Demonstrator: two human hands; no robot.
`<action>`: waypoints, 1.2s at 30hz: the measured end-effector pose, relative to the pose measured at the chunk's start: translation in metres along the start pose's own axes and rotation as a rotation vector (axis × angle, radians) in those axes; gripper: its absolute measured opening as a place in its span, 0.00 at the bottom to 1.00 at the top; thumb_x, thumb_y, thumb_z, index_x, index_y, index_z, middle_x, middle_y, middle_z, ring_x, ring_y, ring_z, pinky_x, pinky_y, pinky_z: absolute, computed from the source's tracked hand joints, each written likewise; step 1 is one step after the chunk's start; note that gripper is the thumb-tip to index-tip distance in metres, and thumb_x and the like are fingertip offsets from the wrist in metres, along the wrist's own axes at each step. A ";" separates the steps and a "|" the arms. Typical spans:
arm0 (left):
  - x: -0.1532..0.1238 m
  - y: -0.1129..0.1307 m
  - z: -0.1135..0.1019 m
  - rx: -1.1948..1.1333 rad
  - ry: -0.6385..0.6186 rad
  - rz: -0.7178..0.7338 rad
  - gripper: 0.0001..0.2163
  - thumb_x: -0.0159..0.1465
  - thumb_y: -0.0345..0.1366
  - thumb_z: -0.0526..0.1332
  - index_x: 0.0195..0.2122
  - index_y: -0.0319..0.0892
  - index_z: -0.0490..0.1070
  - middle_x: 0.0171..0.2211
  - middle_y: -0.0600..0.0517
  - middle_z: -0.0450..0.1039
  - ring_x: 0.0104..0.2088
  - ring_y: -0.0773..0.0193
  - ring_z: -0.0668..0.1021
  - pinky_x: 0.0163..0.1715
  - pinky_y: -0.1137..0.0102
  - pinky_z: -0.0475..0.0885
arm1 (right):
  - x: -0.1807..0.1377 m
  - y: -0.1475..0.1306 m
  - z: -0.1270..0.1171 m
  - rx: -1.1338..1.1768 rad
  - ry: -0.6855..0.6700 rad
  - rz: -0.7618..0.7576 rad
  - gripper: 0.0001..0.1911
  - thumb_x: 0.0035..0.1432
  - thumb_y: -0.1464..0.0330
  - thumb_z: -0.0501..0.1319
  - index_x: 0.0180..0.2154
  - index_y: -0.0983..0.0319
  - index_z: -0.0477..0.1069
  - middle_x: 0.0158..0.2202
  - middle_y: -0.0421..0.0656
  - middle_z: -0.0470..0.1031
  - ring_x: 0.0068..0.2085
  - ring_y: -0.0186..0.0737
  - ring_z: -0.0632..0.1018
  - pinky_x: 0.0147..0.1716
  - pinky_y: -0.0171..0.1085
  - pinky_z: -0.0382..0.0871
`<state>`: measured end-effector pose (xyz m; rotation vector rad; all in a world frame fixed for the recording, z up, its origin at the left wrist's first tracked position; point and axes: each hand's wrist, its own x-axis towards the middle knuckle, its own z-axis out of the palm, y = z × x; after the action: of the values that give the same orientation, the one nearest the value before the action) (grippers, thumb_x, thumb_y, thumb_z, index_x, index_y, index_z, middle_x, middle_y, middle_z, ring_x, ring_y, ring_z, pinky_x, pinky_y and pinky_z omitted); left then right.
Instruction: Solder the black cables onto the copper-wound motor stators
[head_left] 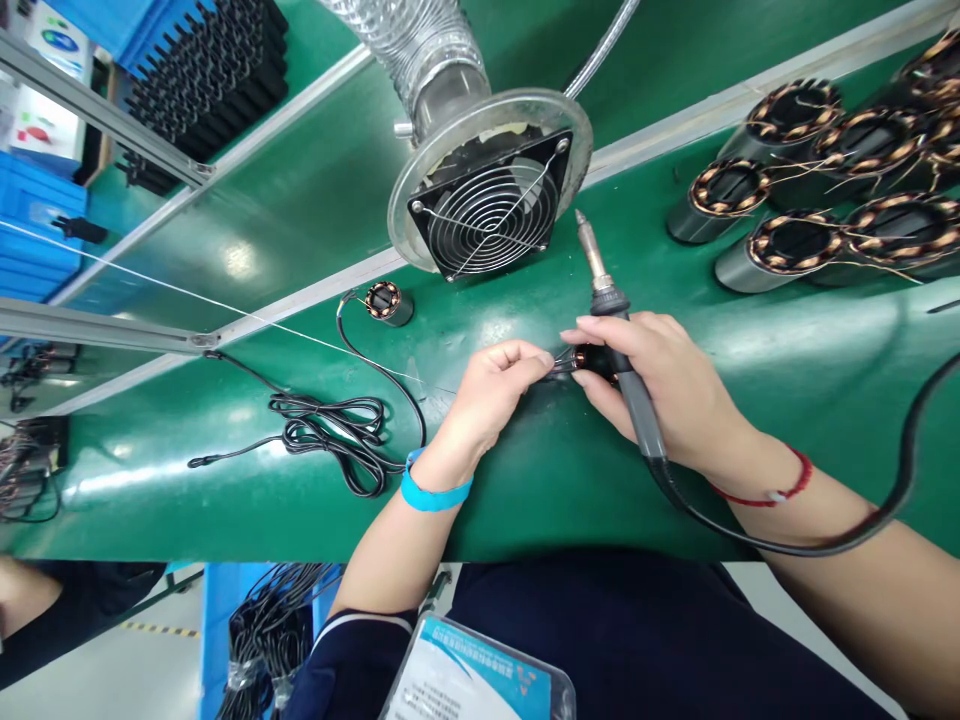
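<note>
Head view: the left hand [491, 385] pinches thin wires at a small copper-wound coil [589, 362] in the middle of the green bench [787, 400]. The right hand [660, 385] steadies that coil while gripping a soldering iron [611, 320], tip raised toward the far fan [491, 215]. It looks unsoldered; finished-looking coils [825, 190] lie far right, one more coil [386, 302] with black cable [337, 440] left.
</note>
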<state>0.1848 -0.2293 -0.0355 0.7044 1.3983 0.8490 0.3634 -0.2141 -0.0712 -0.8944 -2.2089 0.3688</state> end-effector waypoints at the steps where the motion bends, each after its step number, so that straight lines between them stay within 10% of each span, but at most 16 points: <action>1: 0.000 0.000 0.001 -0.005 0.012 0.007 0.09 0.56 0.29 0.66 0.20 0.40 0.71 0.15 0.61 0.58 0.20 0.75 0.62 0.24 0.76 0.60 | 0.000 0.000 0.000 -0.004 -0.004 0.003 0.23 0.66 0.68 0.58 0.61 0.55 0.59 0.46 0.44 0.79 0.41 0.47 0.78 0.40 0.45 0.69; 15: -0.003 -0.003 0.004 0.105 -0.239 -0.028 0.07 0.60 0.33 0.64 0.25 0.39 0.71 0.21 0.57 0.70 0.19 0.74 0.67 0.22 0.75 0.60 | 0.004 -0.002 0.005 -0.029 0.154 0.040 0.19 0.65 0.73 0.59 0.56 0.55 0.64 0.35 0.40 0.79 0.33 0.46 0.78 0.34 0.45 0.72; 20: 0.001 0.002 -0.003 0.246 -0.033 0.169 0.08 0.63 0.29 0.60 0.26 0.39 0.70 0.21 0.59 0.66 0.23 0.72 0.65 0.27 0.74 0.60 | 0.004 -0.004 0.002 -0.001 0.202 0.095 0.25 0.65 0.72 0.60 0.61 0.52 0.62 0.40 0.41 0.81 0.39 0.48 0.81 0.37 0.46 0.76; 26: 0.003 0.016 -0.081 0.504 0.367 0.377 0.07 0.63 0.31 0.58 0.27 0.40 0.69 0.24 0.57 0.66 0.28 0.69 0.68 0.33 0.73 0.62 | 0.004 0.005 -0.015 0.041 0.285 0.044 0.30 0.61 0.75 0.64 0.63 0.52 0.65 0.39 0.42 0.82 0.38 0.47 0.82 0.36 0.41 0.76; 30: 0.000 0.028 -0.118 0.670 0.671 0.373 0.09 0.66 0.33 0.58 0.45 0.39 0.72 0.35 0.52 0.73 0.37 0.65 0.74 0.42 0.70 0.68 | 0.002 0.003 -0.017 -0.007 0.237 0.141 0.21 0.68 0.64 0.58 0.62 0.51 0.65 0.39 0.40 0.82 0.40 0.43 0.83 0.38 0.38 0.77; 36: 0.011 0.044 -0.122 0.949 0.522 0.038 0.29 0.65 0.37 0.62 0.68 0.44 0.59 0.43 0.48 0.79 0.46 0.57 0.80 0.49 0.65 0.72 | 0.001 -0.002 -0.016 -0.004 0.158 0.142 0.17 0.71 0.58 0.52 0.57 0.52 0.65 0.39 0.40 0.82 0.39 0.43 0.83 0.40 0.38 0.78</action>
<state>0.0589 -0.2049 -0.0128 1.2758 2.2990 0.3545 0.3734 -0.2154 -0.0582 -1.0498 -2.0089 0.3477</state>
